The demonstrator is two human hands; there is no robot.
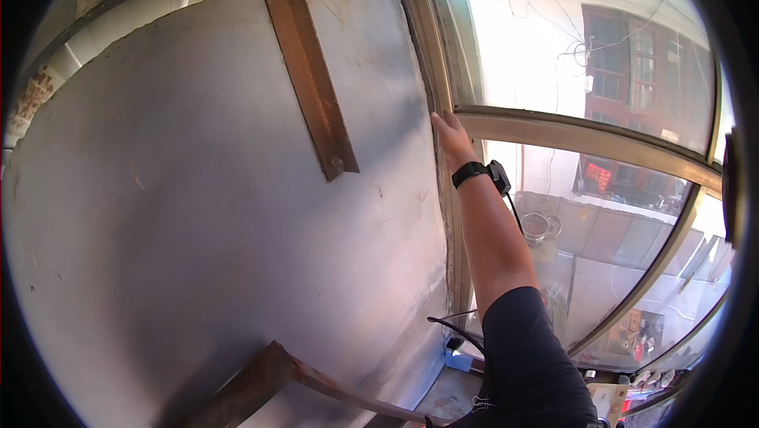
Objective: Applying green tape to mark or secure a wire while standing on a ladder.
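My right hand (453,137) reaches up to the metal window frame (442,72), where the upright meets the crossbar (563,131). Its fingertips are at the upright, close to the edge of the grey wall panel (249,208); whether they grip anything is hard to tell. A black strap with a small black device (498,178) is around the wrist, and a cable runs down from it. My left hand is out of view. On the left, before me, a rusty angle-iron bar (311,84) slants down across the panel.
A second rusty metal bar (255,380) juts out at the bottom, joined to a curved strip. Window panes (593,238) fill the right side, with a building and loose wires outside. A blue item (458,360) and other small things lie low by the window.
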